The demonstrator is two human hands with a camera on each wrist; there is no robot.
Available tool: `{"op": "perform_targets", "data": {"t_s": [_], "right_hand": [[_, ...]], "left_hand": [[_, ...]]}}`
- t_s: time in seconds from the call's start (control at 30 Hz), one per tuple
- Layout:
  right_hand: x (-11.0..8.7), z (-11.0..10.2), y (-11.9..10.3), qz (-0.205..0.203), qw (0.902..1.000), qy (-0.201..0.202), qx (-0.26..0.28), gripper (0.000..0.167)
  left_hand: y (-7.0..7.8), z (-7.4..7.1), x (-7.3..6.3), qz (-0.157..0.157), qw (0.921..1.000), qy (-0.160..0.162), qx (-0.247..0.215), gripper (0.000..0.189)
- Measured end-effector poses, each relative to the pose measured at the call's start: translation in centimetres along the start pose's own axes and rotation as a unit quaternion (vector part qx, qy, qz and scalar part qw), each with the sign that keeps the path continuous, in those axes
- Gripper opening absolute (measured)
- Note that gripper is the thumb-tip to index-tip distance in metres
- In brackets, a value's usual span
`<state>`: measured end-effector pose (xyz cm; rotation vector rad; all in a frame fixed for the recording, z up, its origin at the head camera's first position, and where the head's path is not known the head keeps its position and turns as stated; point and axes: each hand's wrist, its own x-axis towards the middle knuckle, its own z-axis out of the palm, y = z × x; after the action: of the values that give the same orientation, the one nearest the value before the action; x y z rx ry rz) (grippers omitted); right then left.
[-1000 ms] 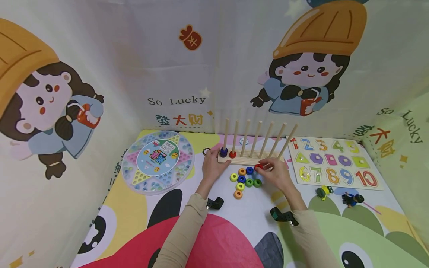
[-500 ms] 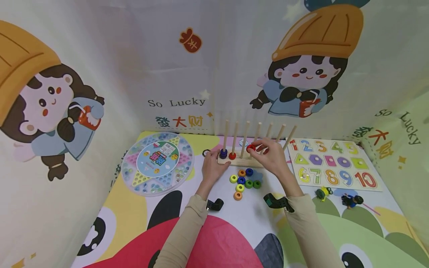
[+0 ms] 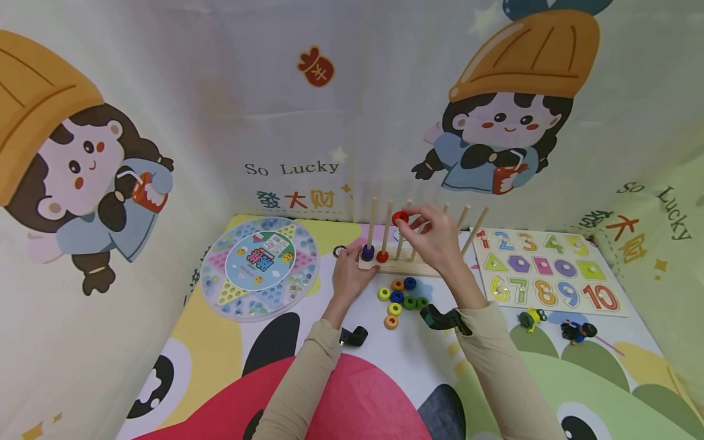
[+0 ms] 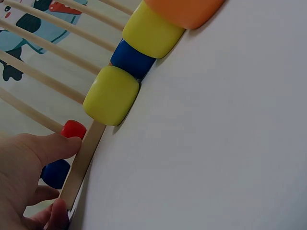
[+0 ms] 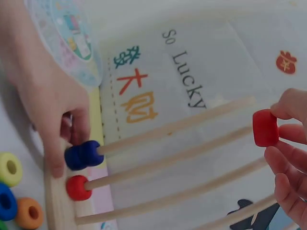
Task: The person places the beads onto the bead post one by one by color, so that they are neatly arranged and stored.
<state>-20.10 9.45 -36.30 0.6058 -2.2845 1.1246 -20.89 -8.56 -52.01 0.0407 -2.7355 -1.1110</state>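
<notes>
My left hand (image 3: 350,276) grips the left end of the wooden peg stand (image 3: 409,264), thumb at the front edge and fingertips at the end in the left wrist view. Two blue beads (image 5: 84,155) sit on the first peg, and one red bead (image 5: 78,187) is at the foot of the second. Between thumb and fingertips, my right hand (image 3: 438,239) pinches another red bead (image 5: 265,128). That bead is by the top of the second peg; I cannot tell whether the peg's tip is inside its hole. The pegs further right rise partly behind the right hand.
Loose yellow, orange, blue and green beads (image 3: 396,296) lie in front of the stand. At left lies a round game board (image 3: 220,269). A number puzzle board (image 3: 536,287) and two small figures (image 3: 530,317) are at right. A printed curtain hangs behind.
The right hand has lifted the red bead from beside the loose beads, moving up and left to the second peg's top. The left hand stays on the stand.
</notes>
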Motion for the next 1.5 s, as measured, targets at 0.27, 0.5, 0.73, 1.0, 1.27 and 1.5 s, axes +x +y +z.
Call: {"op": "perform_targets", "data": {"t_s": [0.27, 0.5, 0.73, 1.0, 1.27, 1.5], "right_hand": [[1.8, -0.1, -0.9, -0.006, 0.9997, 0.017, -0.015, 0.019], [3.0, 0.5, -1.2, 0.000, 0.9988, -0.001, -0.048, 0.023], [3.4, 1.0, -1.0, 0.000, 0.9972, -0.005, -0.075, 0.023], [2.9, 0.9, -1.0, -0.033, 0.9961, 0.007, -0.082, 0.024], [1.2, 0.1, -0.7, -0.043, 0.9971, 0.022, -0.058, 0.020], [-0.2, -0.5, 0.0, -0.061, 0.9964, 0.032, -0.049, 0.016]], "left_hand": [[0.1, 0.0, -0.1, 0.000, 1.0000, -0.007, -0.004, 0.069], [0.2, -0.1, -0.1, -0.005, 1.0000, -0.003, 0.001, 0.068], [0.4, -0.2, -0.1, -0.010, 0.9999, -0.012, 0.003, 0.069], [0.3, -0.3, -0.2, -0.002, 1.0000, -0.006, -0.001, 0.068], [0.6, -0.2, -0.3, -0.004, 1.0000, -0.001, 0.006, 0.066], [0.7, 0.0, -0.4, 0.015, 0.9996, 0.023, 0.011, 0.060]]}}
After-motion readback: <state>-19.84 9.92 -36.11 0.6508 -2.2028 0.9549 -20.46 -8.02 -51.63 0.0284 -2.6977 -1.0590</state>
